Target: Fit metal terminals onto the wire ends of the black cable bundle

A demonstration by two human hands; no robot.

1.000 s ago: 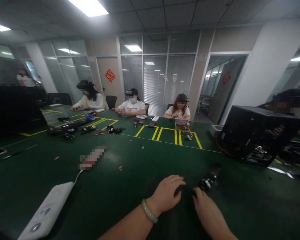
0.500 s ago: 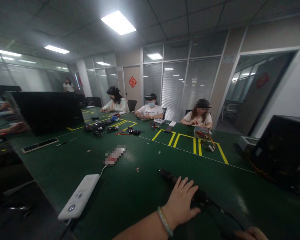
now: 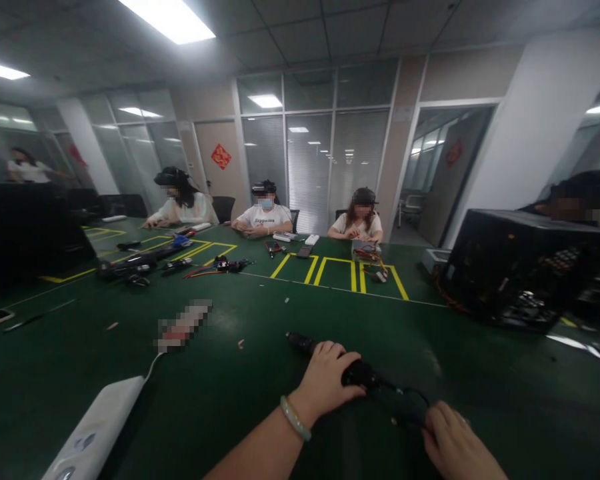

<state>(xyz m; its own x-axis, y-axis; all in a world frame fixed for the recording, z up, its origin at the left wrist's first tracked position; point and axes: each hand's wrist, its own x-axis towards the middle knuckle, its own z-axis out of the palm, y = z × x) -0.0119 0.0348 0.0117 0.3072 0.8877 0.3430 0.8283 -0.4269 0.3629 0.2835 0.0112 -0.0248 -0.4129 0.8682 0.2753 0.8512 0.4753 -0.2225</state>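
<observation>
A black electric screwdriver (image 3: 363,374) lies on the green table, its narrow tip pointing away to the left. My left hand (image 3: 327,377), with a pale bangle at the wrist, is closed around its body from above. From the rear end a thin black cord (image 3: 413,392) runs right, toward my right hand (image 3: 455,437). The fingers of that hand are curled shut on the cord, low in the view. Part of the cord is hidden under those fingers.
A white power bank (image 3: 103,427) with a cable lies at the lower left. At the right stands an open black computer case (image 3: 515,267). Cables and small parts (image 3: 227,265) lie farther back, near yellow tape marks (image 3: 355,277). Several people sit across the table.
The view has turned right. My left hand has gone from spread fingers over the screwdriver to a grip around it. My right hand has come further into view, holding the cord.
</observation>
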